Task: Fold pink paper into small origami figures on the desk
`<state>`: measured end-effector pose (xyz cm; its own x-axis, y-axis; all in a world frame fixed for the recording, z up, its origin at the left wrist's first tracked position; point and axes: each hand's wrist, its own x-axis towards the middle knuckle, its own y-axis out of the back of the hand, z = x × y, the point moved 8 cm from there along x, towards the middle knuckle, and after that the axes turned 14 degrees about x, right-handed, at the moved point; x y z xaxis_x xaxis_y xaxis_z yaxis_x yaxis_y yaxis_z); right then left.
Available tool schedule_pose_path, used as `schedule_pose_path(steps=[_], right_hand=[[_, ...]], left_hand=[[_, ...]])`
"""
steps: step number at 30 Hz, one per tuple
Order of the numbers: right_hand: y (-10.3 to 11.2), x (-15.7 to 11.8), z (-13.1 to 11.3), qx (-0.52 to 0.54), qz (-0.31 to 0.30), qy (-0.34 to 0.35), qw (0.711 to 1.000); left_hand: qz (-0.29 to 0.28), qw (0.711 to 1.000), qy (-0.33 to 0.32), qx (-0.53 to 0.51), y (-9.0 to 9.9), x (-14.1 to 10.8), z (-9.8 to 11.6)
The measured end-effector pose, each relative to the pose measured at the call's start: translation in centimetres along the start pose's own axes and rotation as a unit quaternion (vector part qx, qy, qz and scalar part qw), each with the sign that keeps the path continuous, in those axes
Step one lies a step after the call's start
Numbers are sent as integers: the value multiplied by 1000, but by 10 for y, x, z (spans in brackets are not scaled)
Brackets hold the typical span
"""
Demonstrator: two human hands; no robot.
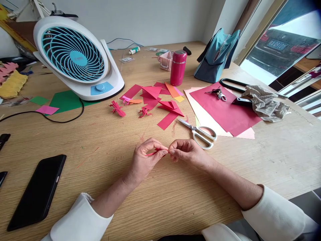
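Observation:
Both hands meet over the middle of the table, pinching a small folded red paper between them. My left hand is closed on its body, with a thin red edge showing beneath the fingers. The fingertips of my right hand press on the paper's other end, and most of it is hidden by the fingers. Just beyond the right hand lie scissors with white handles. Farther off are small folded red paper figures and several loose red paper pieces.
A white and blue fan stands at the back left, its black cable curving over the table. A phone lies at the left. Behind are a pink flask and a blue bag. Red sheets hold keys and a crumpled cloth.

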<state>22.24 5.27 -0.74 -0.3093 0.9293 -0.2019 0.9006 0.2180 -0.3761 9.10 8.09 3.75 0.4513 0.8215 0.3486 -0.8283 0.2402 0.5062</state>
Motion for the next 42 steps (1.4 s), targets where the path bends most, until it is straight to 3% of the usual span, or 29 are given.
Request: schedule_pose_path(steps=[8, 29, 32, 36, 42], right_hand=[[1, -1, 3, 7, -2, -23, 1000], [-3, -2, 12, 74, -12, -75, 994], [0, -2, 6, 50, 1, -45, 998], [4, -5, -12, -13, 26, 48, 998], [-6, -14, -27, -160, 24, 157, 974]], left_hand=[[-14, 1000, -4, -18, -3, 0, 1], [17, 972, -137, 191, 3, -6, 30], [20, 967, -133, 219, 4, -6, 31], [33, 964, -126, 233, 5, -7, 31], [51, 963, -125, 233, 7, -8, 30]])
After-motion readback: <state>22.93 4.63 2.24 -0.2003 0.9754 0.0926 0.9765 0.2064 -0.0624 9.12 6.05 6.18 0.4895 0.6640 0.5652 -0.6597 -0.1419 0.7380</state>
